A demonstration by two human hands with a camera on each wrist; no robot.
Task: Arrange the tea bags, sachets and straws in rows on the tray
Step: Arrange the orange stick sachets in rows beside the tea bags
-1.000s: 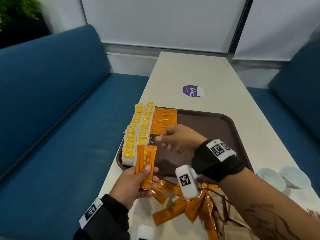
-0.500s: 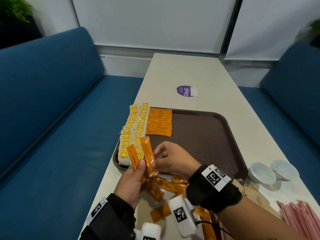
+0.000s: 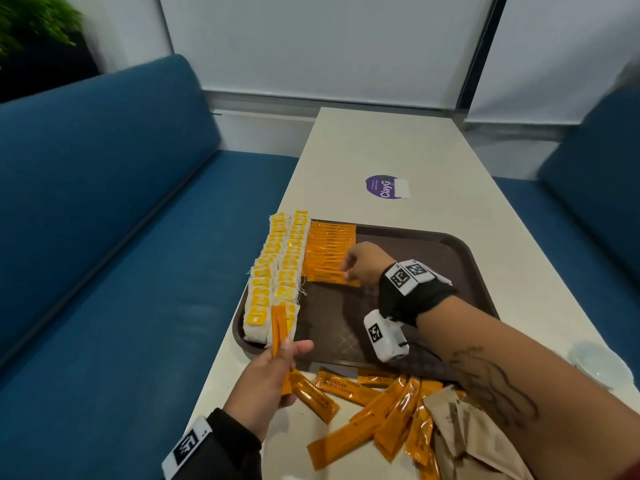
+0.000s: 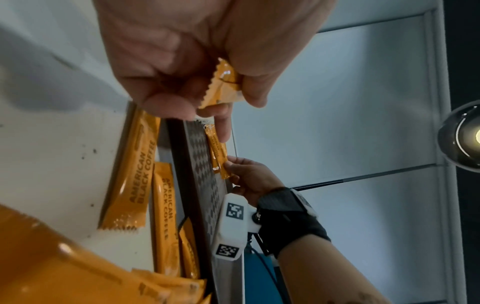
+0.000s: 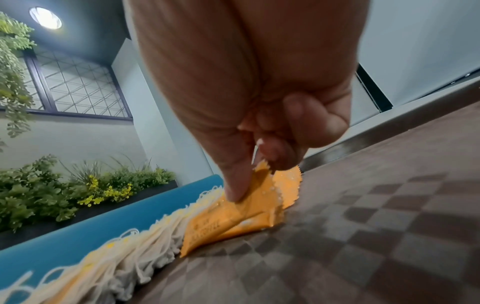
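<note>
**Q:** What are the hands doing?

**A:** The right hand (image 3: 363,263) reaches over the brown plastic tray (image 3: 460,268) and pinches one end of a flat orange coffee sachet (image 3: 330,277) between thumb and fingertips. The sachet lies crosswise at the near end of a row of matching orange sachets (image 3: 330,242), overlapping the one before it. The left hand (image 3: 266,379) hovers over the tray's near left corner, fingers and thumb closed around two more orange sachets (image 3: 278,327), held upright like sticks.

**Q:** Where does that row sit on the tray?

**A:** It starts at the tray's far edge, left of the middle. Just beside it, along the tray's left edge, run two rows of white tea bags with yellow tags (image 3: 277,271), packed tightly from the far edge to the near left corner. The sachet row touches the inner tea bag row. The tray's patterned floor to the right is bare.

**Q:** And off the tray?

**A:** The tray rests on a long cream table (image 3: 391,147). Against the tray's near edge lies a loose heap of orange sachets (image 3: 367,410) printed "American Black Coffee", pointing every way. A crumpled brown paper bag (image 3: 464,431) lies at the heap's right side, overlapping some sachets. Beyond the tray's far edge a round purple sticker (image 3: 382,187) is stuck to the table. Blue upholstered benches (image 3: 104,220) flank the table on both sides.
</note>
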